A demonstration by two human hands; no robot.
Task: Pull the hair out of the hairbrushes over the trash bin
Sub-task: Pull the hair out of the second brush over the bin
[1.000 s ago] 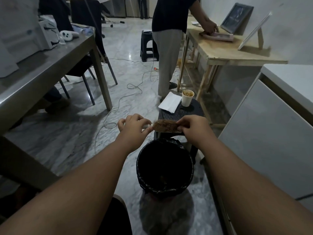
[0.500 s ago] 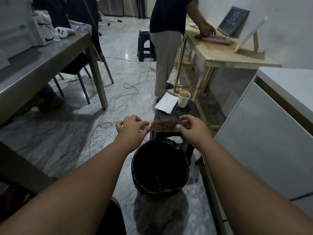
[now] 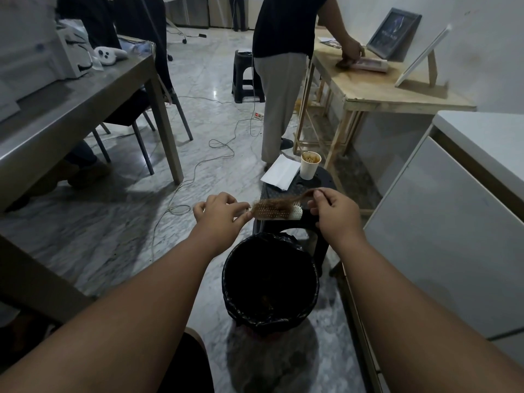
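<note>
A light-coloured hairbrush [image 3: 295, 214] lies level in the air just beyond the rim of the black-lined trash bin [image 3: 235, 285]. My left hand [image 3: 219, 212] grips its handle end. Brown hair [image 3: 279, 205] covers most of the bristles. My right hand [image 3: 334, 208] pinches a strand of that hair at the brush's right end and holds it lifted up and to the right, so the white bristle tips show there. Some hair lies at the bottom of the bin.
A black stool [image 3: 320, 182] behind the bin carries a paper cup [image 3: 310, 165] and a white napkin [image 3: 280, 171]. A person [image 3: 280, 66] stands at a wooden table [image 3: 382, 89]. A steel table [image 3: 71, 109] stands left, a white cabinet [image 3: 453, 222] right. Cables [image 3: 215, 148] cross the floor.
My right hand has moved right and up, peeling a strand of hair off the brush's right end. The view has shifted slightly; the left hand still holds the handle.
</note>
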